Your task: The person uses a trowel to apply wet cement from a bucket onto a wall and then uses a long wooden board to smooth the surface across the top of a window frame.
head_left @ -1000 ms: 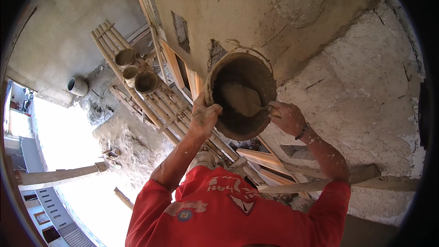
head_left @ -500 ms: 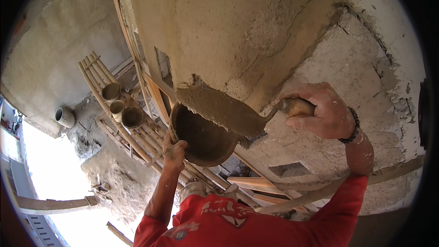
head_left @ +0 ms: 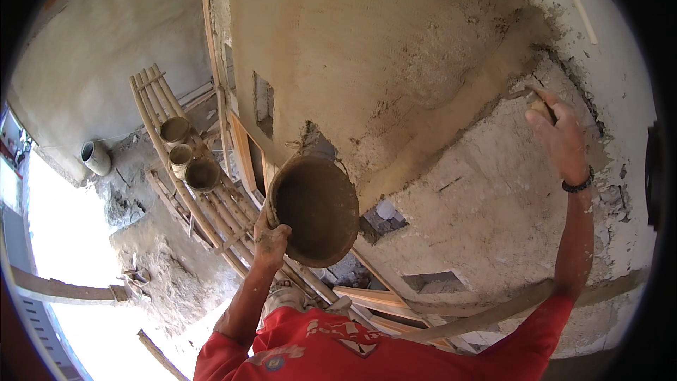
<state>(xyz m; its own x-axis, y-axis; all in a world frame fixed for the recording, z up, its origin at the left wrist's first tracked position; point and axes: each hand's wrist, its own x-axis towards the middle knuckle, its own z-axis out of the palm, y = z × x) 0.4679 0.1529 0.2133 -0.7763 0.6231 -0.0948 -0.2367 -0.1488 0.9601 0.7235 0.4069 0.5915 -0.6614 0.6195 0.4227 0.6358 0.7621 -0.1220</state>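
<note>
My left hand [head_left: 270, 241] is closed on the near-left rim of a mortar-caked bucket [head_left: 344, 187], held out in front of me and tipped so its dark inside shows. Far up to the right, my right hand [head_left: 564, 142] wraps round the handle of a trowel [head_left: 540, 108]. The trowel meets the wall at the upper edge of the rough patch; its blade is mostly hidden, seen nearly edge-on. A darker, damp-looking band of mortar [head_left: 458, 130] runs diagonally across the wall [head_left: 331, 56] from beside the bucket toward the trowel.
Bamboo scaffolding [head_left: 150, 102] runs from the upper left to beneath me. Several mortar-stained buckets [head_left: 202, 173] rest on it, and another pail [head_left: 96, 158] stands on the ground below. The wall has rectangular holes [head_left: 434, 282]. Wooden frames [head_left: 372, 298] lean below.
The trowel, broad side visible over the bucket before, has swung up and right to the wall with my right hand. A darker mortar band now shows there. The bucket's mouth is uncovered.
</note>
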